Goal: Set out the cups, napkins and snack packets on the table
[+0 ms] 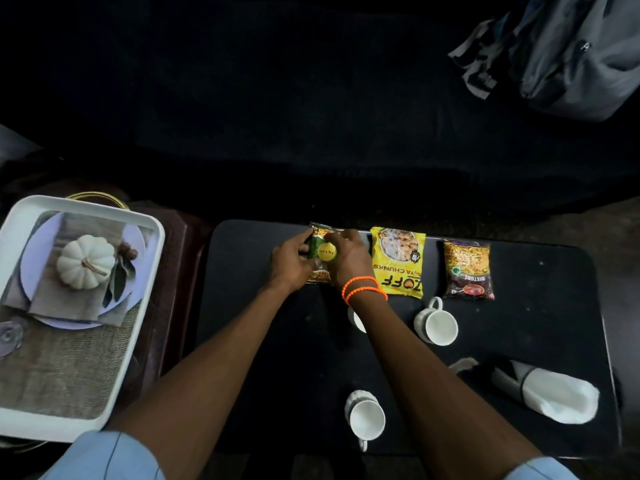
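At the frame's centre, the left hand (291, 263) and right hand (349, 256) both grip a packet (323, 252) between them, at the black table's (263, 327) far edge. Right of it lie two more packets (398, 261); cups (437, 323) sit nearer, a napkin (561, 393) lower right.

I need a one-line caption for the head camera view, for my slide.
Both hands, left and right, place a third snack packet beside two others on the black table.
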